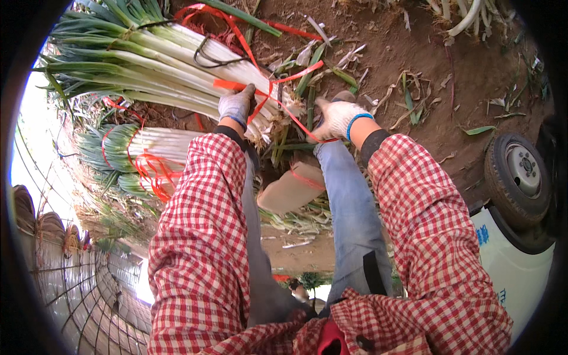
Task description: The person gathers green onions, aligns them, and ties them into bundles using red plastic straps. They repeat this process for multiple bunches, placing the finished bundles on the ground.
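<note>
A large loose bundle of green onions (173,66) lies on the ground before me, green tops to the left and roots to the right. Red plastic strapping (293,116) crosses around its root end. My left hand (235,105), in a white knit glove, grips a flat piece of this strapping against the near side of the stalks. On the right, my gloved right hand (339,117) holds another length, stretched taut away from the roots. Dark cords (217,62) lie over the stalks. The bundle's underside is hidden.
Tied green onion bundles (162,144) lie at left. A pale slab (290,188) sits between my legs. Leaf scraps (412,100) litter the soil. More onions (466,17) show at the top right. A vehicle wheel (519,171) stands at right; a person (298,290) appears far behind.
</note>
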A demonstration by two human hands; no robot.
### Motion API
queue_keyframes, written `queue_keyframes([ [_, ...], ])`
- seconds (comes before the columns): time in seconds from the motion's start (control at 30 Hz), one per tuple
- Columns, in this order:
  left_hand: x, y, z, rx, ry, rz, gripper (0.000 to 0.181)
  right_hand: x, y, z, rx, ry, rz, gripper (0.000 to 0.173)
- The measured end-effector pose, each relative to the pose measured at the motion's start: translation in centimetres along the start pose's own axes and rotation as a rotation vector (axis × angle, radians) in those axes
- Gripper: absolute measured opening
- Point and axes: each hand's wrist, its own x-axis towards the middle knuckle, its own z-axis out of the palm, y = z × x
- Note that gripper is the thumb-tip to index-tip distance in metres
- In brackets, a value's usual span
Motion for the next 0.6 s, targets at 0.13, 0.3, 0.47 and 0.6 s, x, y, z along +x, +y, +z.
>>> queue_keyframes([
  [0.13, -0.3, -1.1, -0.5, 0.304, 0.053, 0.229, 0.024, 5.7, -1.2, 3.7, 0.965, 0.183, -0.578, 0.07],
  [0.3, -2.5, -0.6, -1.4, 0.744, -0.032, 0.511, 0.017, 4.5, -5.7, -2.0, 0.508, 0.32, -0.283, 0.059],
  [0.47, -3.6, 3.1, -3.1, 1.031, -0.337, 1.323, 0.031, 9.7, -8.1, -2.2, -0.071, 0.387, -0.035, 0.029],
  [0.6, -2.6, 3.5, -2.0, 1.075, -0.258, 1.075, 0.025, 11.2, -8.2, -1.4, -0.241, 0.385, -0.012, 0.025],
])
